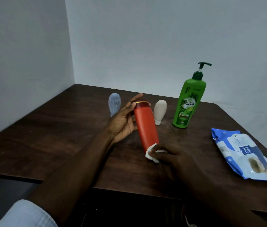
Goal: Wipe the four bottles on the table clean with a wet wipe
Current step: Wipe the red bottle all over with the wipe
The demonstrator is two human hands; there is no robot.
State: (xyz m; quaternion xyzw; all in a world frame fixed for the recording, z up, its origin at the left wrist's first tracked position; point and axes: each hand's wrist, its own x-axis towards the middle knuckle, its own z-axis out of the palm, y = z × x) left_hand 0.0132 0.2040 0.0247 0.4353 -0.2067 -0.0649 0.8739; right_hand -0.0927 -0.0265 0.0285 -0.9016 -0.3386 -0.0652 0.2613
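Table (47, 136): dark wood, set into a corner of pale walls.
Sleeve (23, 213): pale ribbed fabric at the lower left edge, on the left arm.
Clear bottle (114, 104): translucent bluish, stands cap-down at the back left, just behind the left hand.
Left hand (126, 118): palm towards the camera, fingers wrapped behind the cap end of the red bottle, holding it.
Red bottle (145, 128): near the table's middle, held tilted between both hands, dark red cap with a gold band at the far end. Whether its near end touches the table cannot be told.
Wet wipe (150, 153): white, bunched, pressed on the red bottle's near end.
Beige bottle (159, 111): stands cap-down, just behind the red bottle.
Right hand (175, 161): blurred, fingers pinching the wet wipe against the red bottle.
Green pump bottle (188, 102): upright, back right, apart from the others.
Wipes pack (244, 154): blue and white, lies flat at the right edge, stained near its front end.
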